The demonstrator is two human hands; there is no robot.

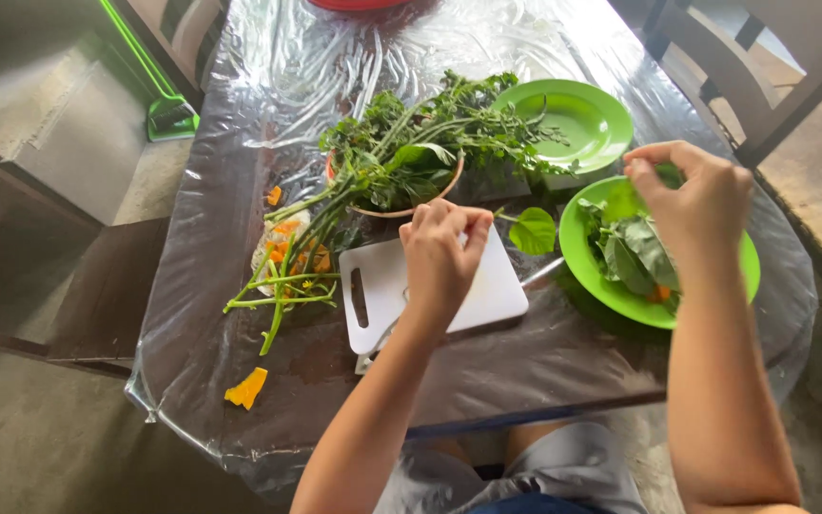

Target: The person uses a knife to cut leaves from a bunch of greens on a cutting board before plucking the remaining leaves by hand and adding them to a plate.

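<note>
Our left hand (441, 255) pinches a green leaf stem (531, 229) over the white plastic cutting board (430, 290); right hand (694, 202) grips leaves above the round green plate (592, 271).

Two green plates (577, 119) (one empty), one cutting board (492, 290).

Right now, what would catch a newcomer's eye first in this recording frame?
Two bright green round plastic plates sit at the right of the plastic-covered table: the far plate bare, the near plate holding picked leaves under the right hand. In the middle, a bushy bunch of leafy green stems spills from a tan bowl, and the left hand hovers over a white rectangular cutting board.
</note>
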